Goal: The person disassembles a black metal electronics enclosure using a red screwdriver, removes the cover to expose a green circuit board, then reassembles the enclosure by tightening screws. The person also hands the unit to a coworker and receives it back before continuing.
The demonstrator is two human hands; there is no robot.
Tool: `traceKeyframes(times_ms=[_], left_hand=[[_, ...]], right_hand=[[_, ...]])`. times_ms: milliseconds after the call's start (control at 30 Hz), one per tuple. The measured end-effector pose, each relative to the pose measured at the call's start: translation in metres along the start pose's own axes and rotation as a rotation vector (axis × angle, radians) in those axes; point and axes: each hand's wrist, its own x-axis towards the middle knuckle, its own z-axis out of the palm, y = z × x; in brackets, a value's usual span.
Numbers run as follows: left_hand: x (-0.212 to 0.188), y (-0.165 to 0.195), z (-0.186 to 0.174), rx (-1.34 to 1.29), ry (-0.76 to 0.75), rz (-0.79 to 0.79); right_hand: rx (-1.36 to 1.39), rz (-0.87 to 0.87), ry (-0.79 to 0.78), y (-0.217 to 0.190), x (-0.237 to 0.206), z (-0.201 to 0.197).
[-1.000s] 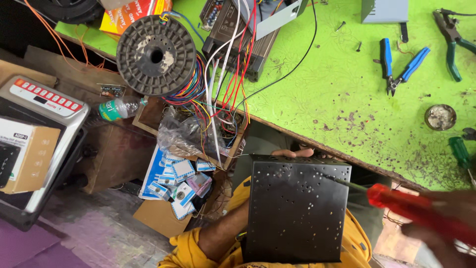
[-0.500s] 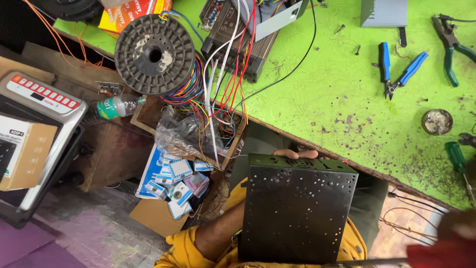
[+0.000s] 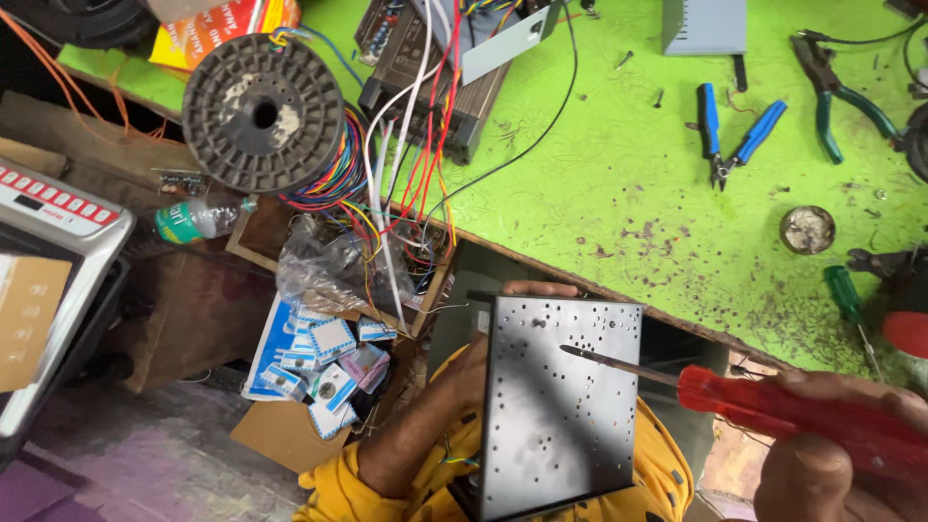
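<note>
— While I look down past the edge of the green table (image 3: 619,193), what do you see in my hands?

— Your left hand (image 3: 483,362) grips the black metal panel (image 3: 556,406) by its left side, and the fingers (image 3: 541,288) curl over the top edge. The panel stands almost flat to the camera, below the table edge and above your yellow sleeve (image 3: 333,493).

— And my right hand (image 3: 851,435)?

— It is closed around the red handle of a screwdriver (image 3: 735,396). The shaft runs left, and its tip lies on the panel's upper right part, among the small holes.

— My fingers are wrapped tight on both, then. What lies on the table?

— Blue-handled pliers (image 3: 735,135) sit near the middle, green-handled pliers (image 3: 841,92) farther right, and a small round tin (image 3: 807,229) lies below them. A green-handled screwdriver (image 3: 851,304) rests close to the near edge, just above your right hand.

— And to my left?

— A black spool (image 3: 263,113) sits at the table's left end, with a bundle of coloured wires (image 3: 406,193) hanging down beside it. Below, a plastic bottle (image 3: 198,218) lies on its side, and small blue and white boxes (image 3: 324,358) are piled in a cardboard tray.
</note>
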Motion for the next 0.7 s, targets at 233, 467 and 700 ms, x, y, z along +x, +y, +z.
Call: traceKeyframes(times_ms=[233, 467, 700], left_hand=[[0.021, 0.019, 0.012, 0.624, 0.002, 0.118], [0.046, 0.069, 0.053, 1.007, -0.182, 0.303], [0.069, 0.101, 0.107, 1.453, -0.443, 0.446]], right_hand=[[0.023, 0.111, 0.165, 0.021, -0.034, -0.011], [-0.034, 0.177, 0.406, 0.128, -0.067, -0.067], [0.206, 0.086, 0.614, 0.142, -0.056, -0.108]])
